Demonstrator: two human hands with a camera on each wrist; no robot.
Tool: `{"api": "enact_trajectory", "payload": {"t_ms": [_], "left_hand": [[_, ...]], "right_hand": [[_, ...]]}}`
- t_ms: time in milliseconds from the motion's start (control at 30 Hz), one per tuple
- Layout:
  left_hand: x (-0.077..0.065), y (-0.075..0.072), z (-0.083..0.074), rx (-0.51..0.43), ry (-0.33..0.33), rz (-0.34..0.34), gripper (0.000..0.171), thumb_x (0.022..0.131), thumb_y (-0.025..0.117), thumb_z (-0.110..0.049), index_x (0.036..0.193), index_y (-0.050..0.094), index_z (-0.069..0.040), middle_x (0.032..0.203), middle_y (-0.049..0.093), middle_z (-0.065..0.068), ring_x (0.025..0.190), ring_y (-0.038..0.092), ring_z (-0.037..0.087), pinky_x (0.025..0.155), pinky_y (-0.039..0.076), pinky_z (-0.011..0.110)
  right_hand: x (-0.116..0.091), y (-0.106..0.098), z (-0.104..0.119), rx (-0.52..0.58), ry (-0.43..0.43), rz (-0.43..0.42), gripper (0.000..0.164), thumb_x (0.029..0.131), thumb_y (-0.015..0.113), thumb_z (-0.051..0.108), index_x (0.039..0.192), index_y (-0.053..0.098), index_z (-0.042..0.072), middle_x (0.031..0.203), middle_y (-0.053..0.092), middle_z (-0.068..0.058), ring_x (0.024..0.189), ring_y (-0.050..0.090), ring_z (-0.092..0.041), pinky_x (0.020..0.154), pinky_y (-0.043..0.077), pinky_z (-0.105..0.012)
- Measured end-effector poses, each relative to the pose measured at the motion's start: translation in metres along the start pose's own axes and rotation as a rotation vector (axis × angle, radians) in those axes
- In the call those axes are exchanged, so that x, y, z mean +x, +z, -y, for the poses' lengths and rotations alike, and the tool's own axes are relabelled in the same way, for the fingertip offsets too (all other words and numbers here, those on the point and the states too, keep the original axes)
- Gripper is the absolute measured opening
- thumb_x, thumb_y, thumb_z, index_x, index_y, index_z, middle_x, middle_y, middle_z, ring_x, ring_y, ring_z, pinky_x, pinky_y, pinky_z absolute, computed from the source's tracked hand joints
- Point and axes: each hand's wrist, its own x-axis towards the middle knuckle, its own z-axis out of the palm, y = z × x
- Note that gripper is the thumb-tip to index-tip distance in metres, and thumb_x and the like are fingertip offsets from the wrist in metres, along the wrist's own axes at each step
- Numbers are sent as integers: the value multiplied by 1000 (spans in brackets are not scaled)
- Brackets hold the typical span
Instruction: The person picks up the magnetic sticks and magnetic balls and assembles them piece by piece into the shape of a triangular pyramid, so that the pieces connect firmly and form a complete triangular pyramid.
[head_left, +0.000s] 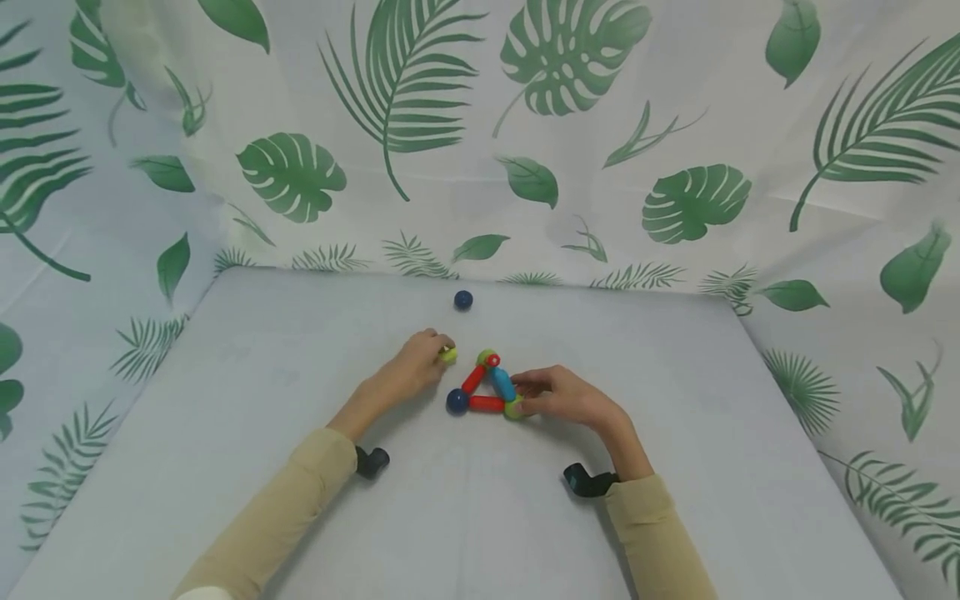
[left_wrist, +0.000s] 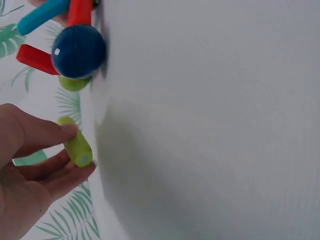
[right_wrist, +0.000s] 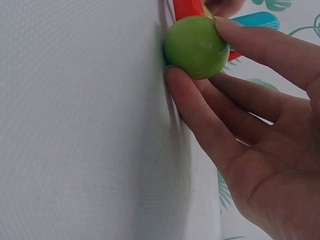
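Observation:
My left hand [head_left: 411,365] pinches a short yellow-green rod [left_wrist: 78,145] between thumb and fingers, just above the table. My right hand [head_left: 566,395] holds a green ball [right_wrist: 196,47], thumb on one side and fingers on the other. This ball is the right corner of a triangle-like build. A red rod [head_left: 487,403] runs from it to a dark blue ball [head_left: 457,401]; another red rod [head_left: 472,381] leads to the back green ball [head_left: 483,356]. A blue rod [left_wrist: 42,15] slants up off the table. One more red rod [left_wrist: 36,58] also sticks up.
A loose dark blue ball [head_left: 463,300] lies near the back edge of the white table [head_left: 465,517]. Leaf-printed cloth [head_left: 442,175] hangs behind and at both sides. Each wrist carries a black camera mount [head_left: 588,482].

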Motion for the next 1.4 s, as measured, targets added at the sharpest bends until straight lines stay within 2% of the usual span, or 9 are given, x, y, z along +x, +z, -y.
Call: {"api": "enact_trajectory", "payload": {"t_ms": [200, 467, 633, 800, 967, 1233, 1400], "left_hand": [[-5, -4, -12, -162, 49, 20, 30, 94, 70, -2, 125, 69, 1, 114, 71, 14, 101, 67, 24, 91, 58, 35], [-13, -4, -25, -289, 106, 32, 29, 93, 71, -1, 122, 70, -2, 108, 74, 9, 97, 68, 20, 86, 58, 28], [-18, -1, -28, -363, 122, 26, 26, 93, 73, -3, 119, 69, -2, 111, 74, 10, 100, 71, 21, 86, 59, 26], [-20, 4, -29, -385, 137, 17, 27, 93, 74, -4, 119, 68, -2, 112, 74, 11, 99, 71, 21, 85, 59, 25], [-24, 5, -28, -394, 122, 15, 28, 93, 74, -4, 121, 70, -4, 111, 74, 8, 98, 70, 19, 85, 59, 25], [-23, 5, -27, -396, 130, 7, 28, 93, 74, -7, 121, 71, -8, 112, 74, 5, 99, 70, 18, 88, 58, 27], [-19, -1, -21, -459, 65, 33, 29, 97, 71, -18, 125, 70, -9, 114, 74, 5, 100, 70, 19, 87, 58, 29]], "right_hand": [[1, 0, 0, -7, -6, -4, 54, 92, 75, 30, 138, 64, 5, 115, 71, -4, 105, 62, -19, 96, 51, -42], [1, -1, 0, 6, -8, -3, 55, 92, 75, 31, 139, 63, 6, 115, 73, -3, 106, 63, -19, 99, 51, -46], [1, -3, 0, 10, -20, -8, 55, 91, 75, 30, 138, 64, 5, 112, 73, -2, 103, 64, -18, 96, 51, -42], [-1, -3, -2, 25, -25, -2, 55, 91, 76, 30, 138, 64, 4, 112, 73, -2, 103, 65, -17, 94, 52, -38], [2, -2, -3, 25, -29, 13, 53, 92, 74, 28, 139, 64, 5, 114, 74, -2, 103, 65, -16, 91, 52, -36], [4, -4, -2, 32, -30, 7, 54, 91, 74, 30, 138, 64, 7, 117, 74, -3, 105, 65, -17, 93, 52, -39], [1, -3, -6, 30, -26, 15, 55, 91, 75, 30, 139, 63, 5, 117, 74, -2, 105, 64, -16, 94, 52, -39]]}}
